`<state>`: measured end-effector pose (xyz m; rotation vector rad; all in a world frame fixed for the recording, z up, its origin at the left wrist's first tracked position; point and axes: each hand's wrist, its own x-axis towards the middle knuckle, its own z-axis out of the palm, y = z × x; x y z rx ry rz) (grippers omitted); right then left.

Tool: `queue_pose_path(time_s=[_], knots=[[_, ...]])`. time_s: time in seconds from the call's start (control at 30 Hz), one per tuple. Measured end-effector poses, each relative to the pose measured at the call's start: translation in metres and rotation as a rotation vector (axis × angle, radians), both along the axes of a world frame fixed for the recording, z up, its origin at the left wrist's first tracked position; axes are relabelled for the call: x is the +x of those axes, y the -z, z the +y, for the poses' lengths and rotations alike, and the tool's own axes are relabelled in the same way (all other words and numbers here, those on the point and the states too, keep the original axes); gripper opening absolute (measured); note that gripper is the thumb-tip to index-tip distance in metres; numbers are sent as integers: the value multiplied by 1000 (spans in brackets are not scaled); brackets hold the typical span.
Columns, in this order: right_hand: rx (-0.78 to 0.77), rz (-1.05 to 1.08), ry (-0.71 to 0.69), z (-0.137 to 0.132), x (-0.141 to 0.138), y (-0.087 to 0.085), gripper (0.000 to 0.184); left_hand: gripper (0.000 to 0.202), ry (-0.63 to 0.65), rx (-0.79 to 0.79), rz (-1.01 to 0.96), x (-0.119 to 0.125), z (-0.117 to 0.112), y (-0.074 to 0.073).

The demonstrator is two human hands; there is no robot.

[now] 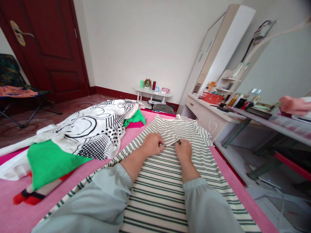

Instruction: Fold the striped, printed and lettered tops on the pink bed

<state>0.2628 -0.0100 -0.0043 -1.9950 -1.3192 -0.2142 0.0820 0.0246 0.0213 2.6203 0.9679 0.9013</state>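
Note:
A cream dress with dark green stripes (155, 197) lies spread lengthwise on the pink bed cover (245, 197). Its left sleeve is turned inward across the upper part. My left hand (153, 144) is closed on the sleeve's lower edge, fingers curled under. Close beside it on the right, my right hand (183, 150) pinches the cuff corner of the same sleeve. Both forearms, in pale grey-green sleeves, reach over the lower part of the dress and cover some of it. Ruffled fabric shows at the far right shoulder.
Left of the dress lies a pile of clothes with a white printed top (89, 126) and green fabric (53, 161). A dressing table (204, 108) bearing an orange basket (212, 97) and bottles stands at right. Beyond the bed is a low white table (155, 92); a folding chair (21, 94) stands far left.

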Motion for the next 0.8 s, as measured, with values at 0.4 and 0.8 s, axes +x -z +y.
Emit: queue_pose_path(time_s=[0.4,0.8], knots=[[141,198,71,-5,-5,-9,23,28,-47,-1,46,2,2,4],[-84,996,-416,-13,-53,-23,26,23,-297,-131,-78,-3,12,3]])
